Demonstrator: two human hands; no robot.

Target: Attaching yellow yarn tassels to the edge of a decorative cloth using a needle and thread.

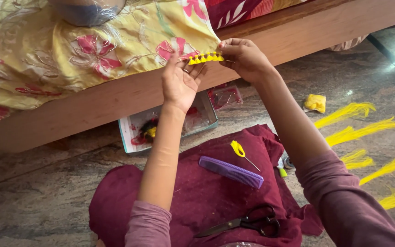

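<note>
Step in hand: I judge I am working along the hem of the yellow flowered cloth (69, 50) that hangs over the wooden bed frame (298, 32), at the row of small yellow thread tassels (205, 57) on its edge.
Left hand: my left hand (180, 82) is mostly open, palm toward me, with its fingertips up under the tassel row; whether thumb and finger actually pinch the edge, I cannot tell.
Right hand: my right hand (243, 57) is closed in a pinch on the cloth's edge at the right end of the row.
Where the work sits: at the corner of the cloth, held up between both hands, above the floor.
Next move, as I judge it: it calls for keeping the hem taut between both hands and a fine grip on thin thread, just beside the last tassel.
Tassels on the hem: about five or six; too small to count surely.
Loose yellow thread bundles (353, 132): six on the stone floor, well apart from my hands to the right.
On the maroon cloth (197, 196) on my lap: one purple plastic comb (231, 171), one pair of black scissors (243, 223), one needle with a yellow thread tuft (242, 153).
Under the bed edge: one shallow open box of odds and ends (129, 132).
</note>
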